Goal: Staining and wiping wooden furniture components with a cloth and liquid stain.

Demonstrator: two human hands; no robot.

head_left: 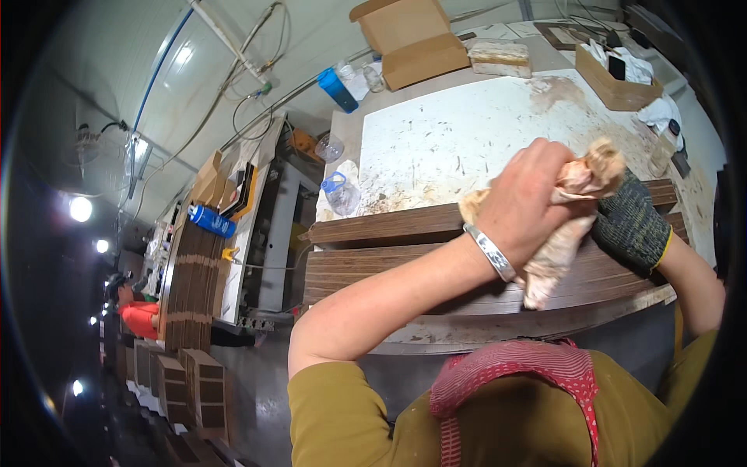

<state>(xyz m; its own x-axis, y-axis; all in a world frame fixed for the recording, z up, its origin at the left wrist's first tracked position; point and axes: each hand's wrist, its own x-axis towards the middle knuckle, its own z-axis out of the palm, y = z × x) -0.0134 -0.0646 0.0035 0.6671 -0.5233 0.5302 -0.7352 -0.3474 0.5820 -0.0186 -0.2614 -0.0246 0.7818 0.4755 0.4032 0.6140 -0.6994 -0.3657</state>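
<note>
The left hand [523,204] is bare, a silver bangle [490,253] on its wrist, and its fingers are curled tight around a crumpled, stained rag [562,237]. The rag bunches up above the knuckles and hangs down below the palm, its tail reaching over the dark brown wooden boards [389,261]. Right beside it is the right hand [629,222] in a dark knitted glove with a yellow cuff, pressed against the far side of the same rag; whether its fingers are closed on the cloth cannot be told from here. The boards lie stacked flat along the near edge of a white, scuffed worktable [459,132]. A clear plastic jug with a blue handle [341,192] stands at the table's left end. Further back sit an open cardboard box [412,39] and a small wooden tray [615,89]. Far off to the left, a person in an orange shirt [140,317] stands near tall stacks of boards.
</note>
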